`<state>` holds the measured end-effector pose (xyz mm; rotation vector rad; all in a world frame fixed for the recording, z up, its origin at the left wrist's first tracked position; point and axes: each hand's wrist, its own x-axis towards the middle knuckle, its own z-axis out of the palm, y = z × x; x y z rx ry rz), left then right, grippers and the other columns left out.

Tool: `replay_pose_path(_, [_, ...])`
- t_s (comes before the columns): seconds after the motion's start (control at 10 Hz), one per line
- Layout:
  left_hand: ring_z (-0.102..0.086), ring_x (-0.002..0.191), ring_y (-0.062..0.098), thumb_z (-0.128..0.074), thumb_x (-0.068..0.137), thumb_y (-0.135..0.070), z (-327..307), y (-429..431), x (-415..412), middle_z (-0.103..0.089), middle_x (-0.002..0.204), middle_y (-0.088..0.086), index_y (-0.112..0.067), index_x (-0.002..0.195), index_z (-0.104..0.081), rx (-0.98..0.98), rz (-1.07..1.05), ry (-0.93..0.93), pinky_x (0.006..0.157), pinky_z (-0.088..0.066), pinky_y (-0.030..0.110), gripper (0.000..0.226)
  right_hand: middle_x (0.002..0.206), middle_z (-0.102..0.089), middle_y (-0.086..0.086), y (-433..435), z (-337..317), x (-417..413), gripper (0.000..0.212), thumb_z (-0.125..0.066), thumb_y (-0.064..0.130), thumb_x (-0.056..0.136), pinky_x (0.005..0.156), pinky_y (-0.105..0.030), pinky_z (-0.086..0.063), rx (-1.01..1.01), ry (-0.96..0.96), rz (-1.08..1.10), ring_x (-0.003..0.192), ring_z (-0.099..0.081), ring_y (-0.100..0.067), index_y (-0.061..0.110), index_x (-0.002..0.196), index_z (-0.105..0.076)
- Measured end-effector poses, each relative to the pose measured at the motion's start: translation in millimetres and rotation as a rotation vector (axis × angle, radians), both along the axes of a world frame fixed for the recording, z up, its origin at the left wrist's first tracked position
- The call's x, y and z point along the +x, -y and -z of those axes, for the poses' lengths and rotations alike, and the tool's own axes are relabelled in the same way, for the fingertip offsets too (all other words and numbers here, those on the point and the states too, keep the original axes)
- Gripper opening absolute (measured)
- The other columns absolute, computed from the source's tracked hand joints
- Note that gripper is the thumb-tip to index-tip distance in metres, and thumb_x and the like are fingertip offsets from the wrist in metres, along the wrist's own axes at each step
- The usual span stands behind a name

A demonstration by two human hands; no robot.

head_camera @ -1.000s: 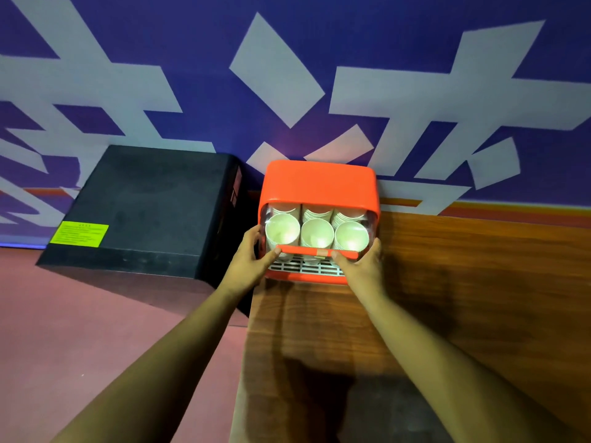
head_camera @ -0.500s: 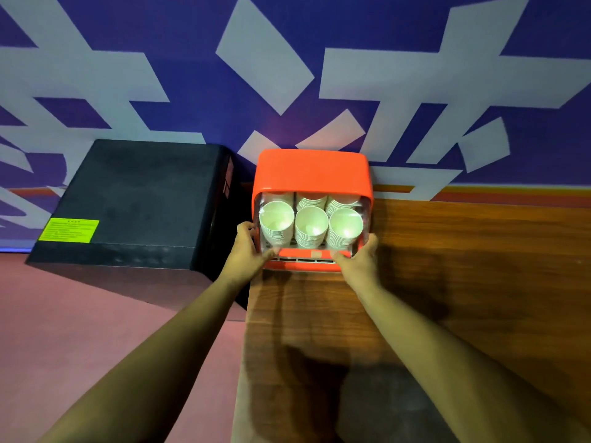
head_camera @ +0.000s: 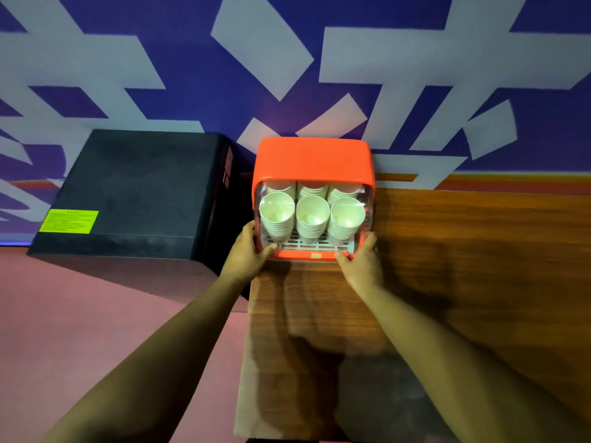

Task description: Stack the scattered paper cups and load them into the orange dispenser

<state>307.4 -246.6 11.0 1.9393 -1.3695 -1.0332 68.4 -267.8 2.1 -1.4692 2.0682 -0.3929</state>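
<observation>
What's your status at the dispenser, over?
Left hand and right hand grip orange dispenser at lower front corners. Paper cup stacks inside, three across. Black box close on its left.

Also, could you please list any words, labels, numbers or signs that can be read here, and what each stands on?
Nothing here can be read outright.
Yellow-green label on the black box: lines of small print, too blurred to read.
Pale sticker on the orange dispenser, at its front lip: no text legible.
White strokes on the purple wall: perhaps parts of huge characters, cropped, unreadable.
</observation>
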Motion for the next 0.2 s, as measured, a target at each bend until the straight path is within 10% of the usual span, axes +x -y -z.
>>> replay_pose_path(0.2, [-0.054, 0.123, 0.029, -0.072, 0.089, -0.035, -28, -11, 9, -0.050, 0.139, 0.016, -0.007, 0.138, -0.047, 0.109, 0.008, 0.236, 0.099, -0.043, 0.036, 0.062, 0.138, -0.047, -0.018, 5, -34, -29, 0.063, -0.067, 0.036, 0.088, 0.094, -0.046, -0.051, 0.010, -0.052, -0.087, 0.121, -0.053, -0.036, 0.007, 0.135, -0.036])
